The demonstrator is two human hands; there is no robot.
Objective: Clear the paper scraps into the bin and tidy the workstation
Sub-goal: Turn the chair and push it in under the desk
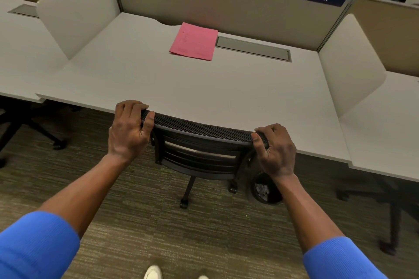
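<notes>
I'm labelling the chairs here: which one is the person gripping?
The mesh-backed chair pushed against desk 111, with the left hand and right hand on its top rail. The other chairs stand behind the far partition, untouched.

Soft, even overhead light on the desk (158,79), dim shadow beneath it, slight blur throughout, and wide-angle bending curves the partitions (77,13) at the edges.
</notes>
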